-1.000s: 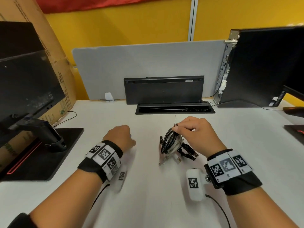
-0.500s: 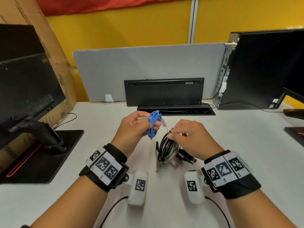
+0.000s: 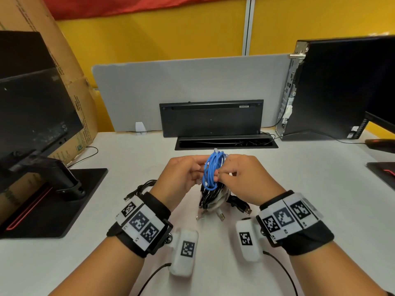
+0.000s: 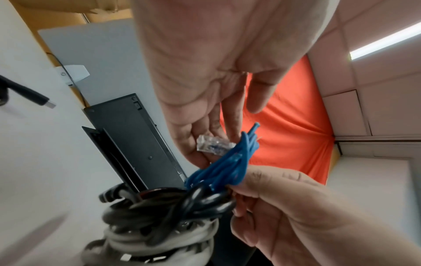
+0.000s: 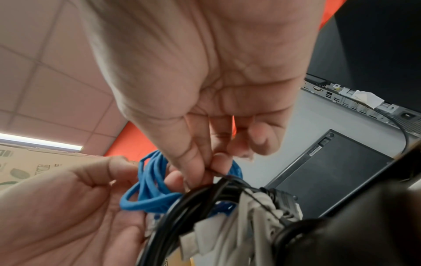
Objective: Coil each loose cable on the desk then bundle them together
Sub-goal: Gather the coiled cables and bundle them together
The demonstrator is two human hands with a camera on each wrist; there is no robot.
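A coiled blue cable (image 3: 212, 170) with a clear plug (image 4: 214, 145) is held upright between both hands above the white desk (image 3: 310, 189). My left hand (image 3: 199, 170) pinches the blue coil (image 4: 225, 167) from the left. Below it stands a bundle of black and white cables (image 3: 213, 198), its USB plugs lying on the desk. My right hand (image 3: 220, 174) pinches a thin black tie wire (image 5: 219, 173) at the top of that bundle (image 5: 205, 212), against the blue coil (image 5: 150, 189). A second black coil (image 3: 142, 188) lies beside my left wrist.
A black keyboard (image 3: 211, 118) leans on the grey divider (image 3: 171, 88) behind an open cable slot (image 3: 226, 143). A monitor on a black base (image 3: 55, 201) stands left with a cardboard box (image 3: 70, 67) behind it. A PC tower (image 3: 333, 88) stands right.
My left hand came up off the desk with the blue coil and carried it right, onto the top of the bundle. My right hand kept its pinch on the bundle.
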